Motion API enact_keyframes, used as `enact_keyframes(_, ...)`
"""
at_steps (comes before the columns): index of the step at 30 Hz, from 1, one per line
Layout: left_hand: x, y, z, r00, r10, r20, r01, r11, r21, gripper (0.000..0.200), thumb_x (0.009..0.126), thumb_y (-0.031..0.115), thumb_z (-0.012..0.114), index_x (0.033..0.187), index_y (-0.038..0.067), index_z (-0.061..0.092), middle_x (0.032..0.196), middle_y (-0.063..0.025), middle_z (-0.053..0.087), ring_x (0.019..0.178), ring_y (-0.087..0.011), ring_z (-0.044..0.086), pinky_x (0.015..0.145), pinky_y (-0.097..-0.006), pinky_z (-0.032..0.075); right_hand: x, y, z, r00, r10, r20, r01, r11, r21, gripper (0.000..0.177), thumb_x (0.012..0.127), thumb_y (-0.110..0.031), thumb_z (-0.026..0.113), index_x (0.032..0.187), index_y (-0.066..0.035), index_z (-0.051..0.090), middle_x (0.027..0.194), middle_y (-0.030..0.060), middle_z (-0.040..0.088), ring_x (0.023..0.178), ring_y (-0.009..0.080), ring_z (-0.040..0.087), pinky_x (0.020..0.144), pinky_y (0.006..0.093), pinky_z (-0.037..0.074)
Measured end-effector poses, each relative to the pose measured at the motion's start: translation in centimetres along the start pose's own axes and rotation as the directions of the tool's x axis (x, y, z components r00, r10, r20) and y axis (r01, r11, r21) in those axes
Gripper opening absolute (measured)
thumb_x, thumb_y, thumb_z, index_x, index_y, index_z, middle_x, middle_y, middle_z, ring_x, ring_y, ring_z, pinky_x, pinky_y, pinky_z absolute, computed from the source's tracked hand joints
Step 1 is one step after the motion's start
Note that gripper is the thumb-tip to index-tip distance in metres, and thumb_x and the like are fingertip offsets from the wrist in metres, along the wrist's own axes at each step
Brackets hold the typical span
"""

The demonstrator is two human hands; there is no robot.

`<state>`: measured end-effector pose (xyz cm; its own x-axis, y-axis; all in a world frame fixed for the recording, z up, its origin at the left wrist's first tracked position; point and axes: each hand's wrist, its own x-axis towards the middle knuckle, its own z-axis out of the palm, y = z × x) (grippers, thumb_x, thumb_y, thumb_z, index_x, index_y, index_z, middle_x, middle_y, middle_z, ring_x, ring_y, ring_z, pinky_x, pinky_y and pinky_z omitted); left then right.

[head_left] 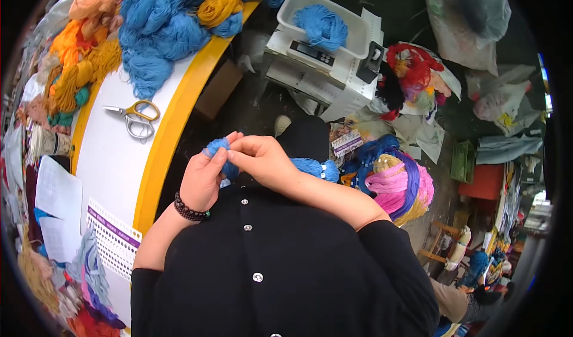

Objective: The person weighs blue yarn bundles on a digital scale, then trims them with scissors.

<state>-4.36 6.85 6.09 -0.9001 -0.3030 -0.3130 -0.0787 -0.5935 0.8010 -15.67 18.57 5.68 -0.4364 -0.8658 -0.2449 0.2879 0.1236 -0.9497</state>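
Note:
My left hand point(202, 179), with a dark beaded bracelet at its wrist, is closed around a small bundle of blue yarn point(217, 146) in front of my chest. Against the same bundle, my right hand point(262, 158) pinches with thumb and forefinger; any single strand between the fingertips is too small to make out. Part of the bundle is hidden behind my fingers. A further bundle of blue yarn point(310, 167) with white ties lies near my lap, partly covered by my right forearm.
Scissors point(141, 119) lie on the white, yellow-edged table point(110, 158) to my left, below piled blue skeins point(158, 32). Ahead, a scale point(311, 53) carries a white tub point(364, 38) of blue yarn. Multicoloured skeins point(397, 185) sit at my right.

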Motion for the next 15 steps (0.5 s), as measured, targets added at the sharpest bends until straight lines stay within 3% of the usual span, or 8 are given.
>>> enact_keyframes(4,-0.03,-0.32,-0.87,1.000,-0.026,-0.005,0.026,0.999,-0.032,0.040,0.098,0.023,0.048,0.128,-0.003,0.050,0.118,-0.0091,0.060,0.097,-0.0130,0.060,0.087,-0.0266,0.047,0.07,-0.01,0.03,1.000,0.017,-0.011,-0.016,0.991,0.130,0.016,0.091,-0.015,0.060,0.096,0.000,0.063,0.084,-0.0007,0.062,0.074,0.0053,0.054,0.066,0.0212,0.044)
enact_keyframes(6,-0.15,0.11,-0.39,1.000,0.002,-0.015,-0.004,0.986,-0.165,0.038,0.098,0.025,0.049,0.123,-0.003,0.053,0.111,-0.0076,0.062,0.094,-0.0132,0.062,0.086,-0.0274,0.048,0.14,0.00,-0.09,1.000,0.002,-0.007,-0.001,0.990,0.143,0.016,0.091,-0.015,0.060,0.096,0.000,0.063,0.084,-0.0006,0.062,0.075,0.0053,0.054,0.067,0.0214,0.045)
enact_keyframes(11,-0.07,-0.25,-0.89,1.000,0.008,-0.004,-0.009,0.987,-0.163,0.034,0.097,0.023,0.052,0.119,-0.001,0.057,0.105,-0.0056,0.064,0.094,-0.0119,0.061,0.084,-0.0272,0.049,0.26,0.23,-0.19,1.000,-0.012,-0.002,0.012,0.985,0.174,0.017,0.091,-0.015,0.060,0.097,0.000,0.063,0.085,-0.0002,0.063,0.077,0.0057,0.055,0.068,0.0218,0.045)
enact_keyframes(15,-0.12,-0.24,-0.72,0.996,0.055,-0.064,-0.051,0.997,0.063,0.023,0.094,0.013,0.055,0.110,-0.001,0.063,0.096,-0.0033,0.066,0.088,-0.0081,0.060,0.080,-0.0231,0.047,0.27,0.48,0.14,0.999,-0.018,-0.051,0.025,0.991,0.129,0.021,0.090,-0.017,0.060,0.097,0.002,0.065,0.081,-0.0013,0.063,0.070,0.0043,0.053,0.063,0.0212,0.044)
